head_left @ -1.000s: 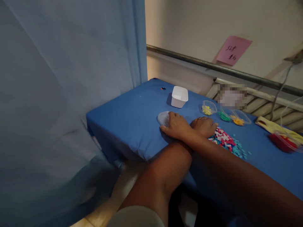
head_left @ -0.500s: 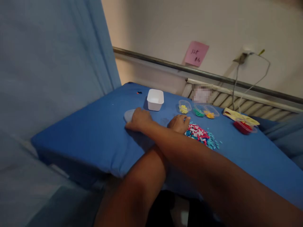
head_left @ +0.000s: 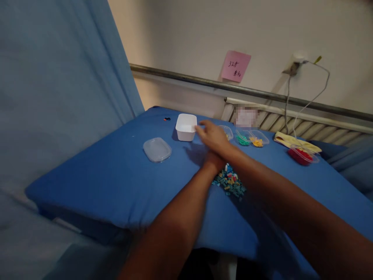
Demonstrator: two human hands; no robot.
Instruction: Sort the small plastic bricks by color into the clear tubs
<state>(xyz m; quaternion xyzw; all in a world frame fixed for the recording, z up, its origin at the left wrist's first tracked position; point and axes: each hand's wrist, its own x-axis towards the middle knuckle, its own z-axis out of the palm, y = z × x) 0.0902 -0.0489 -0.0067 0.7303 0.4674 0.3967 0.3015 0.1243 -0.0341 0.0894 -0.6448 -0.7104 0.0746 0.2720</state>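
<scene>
My right hand [head_left: 215,136] is beside the white tub [head_left: 185,135], its slightly bent fingers apart at the tub's right rim; I see nothing held in them. Under it my left hand [head_left: 215,158] is mostly covered, and its fingers are hidden. My forearms cross near the wrists. A pile of small coloured plastic blocks [head_left: 231,182], mostly teal with some white, pink and yellow, lies beside my left wrist, partly behind my right forearm. Left of the tub, a clear plastic lid [head_left: 157,149] rests flat on the blue sheet [head_left: 110,175].
Behind my right hand stand clear containers with green pieces [head_left: 243,140] and orange pieces [head_left: 257,142], and a partly hidden clear tub [head_left: 228,131]. Farther right are a red-filled container [head_left: 300,156] and a yellow cloth [head_left: 294,140]. A curtain [head_left: 58,77] hangs at left; a rail [head_left: 186,81] runs along the wall.
My right hand has left the clear lid and moved right to the white tub's rim. My left hand now lies beneath it. My view has shifted slightly.
</scene>
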